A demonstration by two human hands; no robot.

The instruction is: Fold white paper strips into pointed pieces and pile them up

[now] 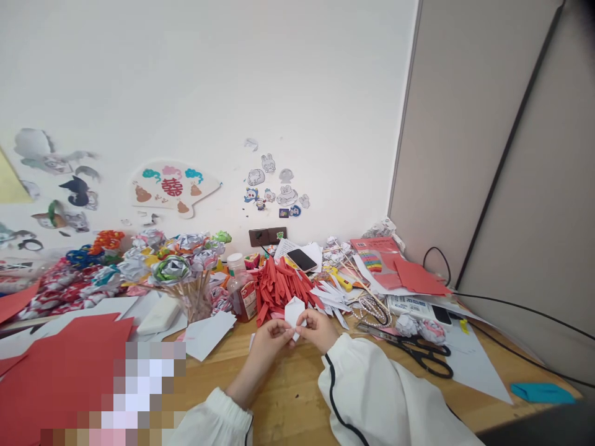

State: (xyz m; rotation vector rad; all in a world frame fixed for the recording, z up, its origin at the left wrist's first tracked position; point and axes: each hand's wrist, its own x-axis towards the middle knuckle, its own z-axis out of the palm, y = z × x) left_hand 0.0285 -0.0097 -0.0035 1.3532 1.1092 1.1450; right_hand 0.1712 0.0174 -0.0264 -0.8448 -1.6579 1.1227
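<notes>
Between my hands is a small folded piece of white paper (294,310), its pointed top facing away from me. My left hand (274,339) pinches its lower left side with thumb and fingers. On the lower right side, my right hand (318,330) grips it the same way. Both hands are just above the wooden table (283,396). Right behind the paper lies a heap of folded red paper strips (283,282). White paper strips (331,296) lie beside the heap, to the right of my hands.
Black-handled scissors (430,356) lie to the right near crumpled paper balls. A phone (302,260) rests behind the red strips. Left are a bottle (236,272), paper flowers on sticks (171,269), and red sheets (69,365). A blue folded paper (543,393) sits at the right edge.
</notes>
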